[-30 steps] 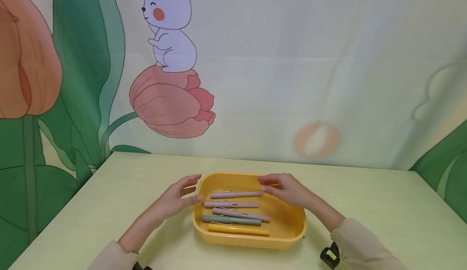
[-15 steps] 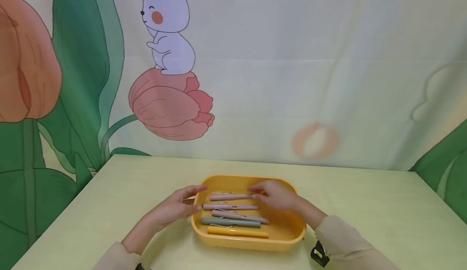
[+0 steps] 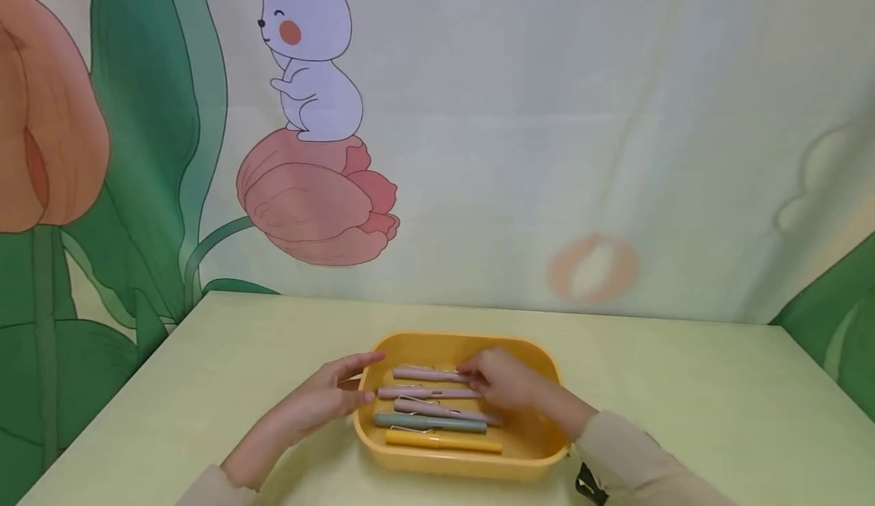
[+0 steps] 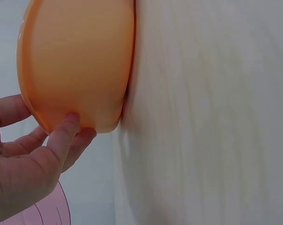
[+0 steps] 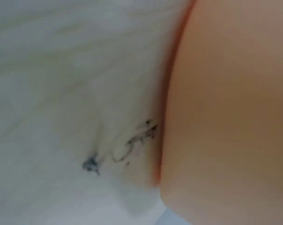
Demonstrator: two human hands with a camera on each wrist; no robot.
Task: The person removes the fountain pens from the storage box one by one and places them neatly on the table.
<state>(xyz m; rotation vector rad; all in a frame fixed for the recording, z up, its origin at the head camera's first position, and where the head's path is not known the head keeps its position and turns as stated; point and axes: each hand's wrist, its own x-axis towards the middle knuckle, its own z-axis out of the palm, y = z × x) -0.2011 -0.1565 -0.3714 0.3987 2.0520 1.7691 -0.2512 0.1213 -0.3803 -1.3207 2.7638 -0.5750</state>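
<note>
A yellow plastic tray (image 3: 472, 466) stands on the table with several capped pens lying side by side in it. Three are pink, including the rearmost pink pen (image 3: 424, 374); in front lie a grey-green pen (image 3: 431, 423) and a yellow pen (image 3: 444, 441). My left hand (image 3: 317, 400) grips the tray's left end, digits over the rim and against the outer wall, as the left wrist view shows. Inside the tray, my right hand (image 3: 506, 379), slightly blurred, has curled fingers pinching the right end of the rearmost pink pen. The right wrist view shows only the tray's outer wall (image 5: 226, 117) and the tabletop.
The pale green table (image 3: 683, 384) extends on both sides of the tray. Behind it hangs a cloth backdrop (image 3: 478, 187) printed with a rabbit and tulips. Dark marks (image 5: 141, 136) show on the tabletop beside the tray's right end.
My right hand has come left and down onto the rearmost pink pen, whose right end has swung slightly towards me. My left hand has closed in on the tray's left rim.
</note>
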